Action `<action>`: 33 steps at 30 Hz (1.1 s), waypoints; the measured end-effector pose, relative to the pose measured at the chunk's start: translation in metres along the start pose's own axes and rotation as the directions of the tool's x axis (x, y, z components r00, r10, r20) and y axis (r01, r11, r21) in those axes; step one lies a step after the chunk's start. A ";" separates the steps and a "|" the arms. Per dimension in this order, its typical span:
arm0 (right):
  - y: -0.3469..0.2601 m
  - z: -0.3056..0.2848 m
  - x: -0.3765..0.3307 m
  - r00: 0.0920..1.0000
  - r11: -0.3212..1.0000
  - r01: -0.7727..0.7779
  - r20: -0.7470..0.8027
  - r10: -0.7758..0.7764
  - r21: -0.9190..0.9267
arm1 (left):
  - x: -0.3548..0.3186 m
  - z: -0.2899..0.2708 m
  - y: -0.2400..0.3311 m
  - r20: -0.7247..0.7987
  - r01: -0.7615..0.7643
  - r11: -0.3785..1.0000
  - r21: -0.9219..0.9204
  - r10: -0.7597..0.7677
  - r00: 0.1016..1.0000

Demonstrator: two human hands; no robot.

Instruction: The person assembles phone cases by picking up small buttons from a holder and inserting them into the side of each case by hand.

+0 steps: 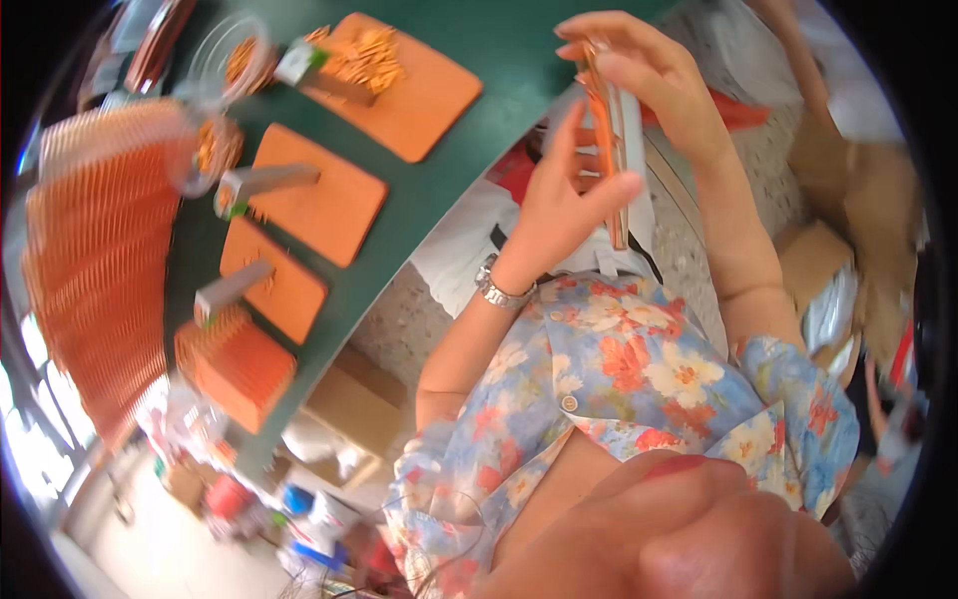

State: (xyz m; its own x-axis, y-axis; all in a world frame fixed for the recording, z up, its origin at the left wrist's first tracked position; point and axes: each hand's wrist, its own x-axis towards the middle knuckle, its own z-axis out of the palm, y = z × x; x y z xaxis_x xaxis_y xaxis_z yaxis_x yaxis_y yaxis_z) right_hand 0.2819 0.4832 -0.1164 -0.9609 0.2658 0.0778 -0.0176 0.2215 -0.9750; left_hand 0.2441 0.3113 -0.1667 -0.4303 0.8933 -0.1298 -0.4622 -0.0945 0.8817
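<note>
Copper strips point(605, 130), a thin upright bundle off the green table's point(499, 60) edge, pinched by both hands point(564, 195) point(649, 75); best squared flush, grip firm.

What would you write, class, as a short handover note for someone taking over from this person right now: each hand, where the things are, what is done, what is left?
Left hand: raised off the table, gripping the lower end of a flat bundle of thin orange strips with a white backing.
Right hand: pinching the same bundle at its top end.
On the green table: orange rectangular mats, one carrying a loose pile of small orange sticks; grey blocks on the mats; fanned stacks of orange strips at the left.
Done: stacks already laid out.
Left: the loose pile remains unsorted.
</note>
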 end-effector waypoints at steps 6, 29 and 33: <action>-0.005 0.036 0.036 0.965 0.984 0.074 0.236 -0.111 0.162 | -0.026 -0.007 0.012 -0.252 0.004 0.997 -0.071 -0.021 0.968; 0.030 0.003 0.084 0.939 0.758 0.338 0.149 -0.309 -0.558 | -0.071 0.023 -0.019 0.067 0.074 0.980 -0.183 -0.063 0.996; 0.035 -0.006 0.080 0.958 0.796 0.283 0.128 -0.255 -0.534 | -0.074 0.029 -0.012 0.098 0.073 0.977 -0.200 -0.054 0.994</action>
State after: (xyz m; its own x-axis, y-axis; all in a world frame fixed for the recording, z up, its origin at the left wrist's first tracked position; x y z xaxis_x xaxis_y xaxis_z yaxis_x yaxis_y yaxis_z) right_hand 0.2057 0.5180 -0.1427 -0.9519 0.0781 0.2963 -0.1384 0.7530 -0.6433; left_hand 0.3034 0.2593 -0.1544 -0.3266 0.9359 -0.1322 -0.6383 -0.1153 0.7611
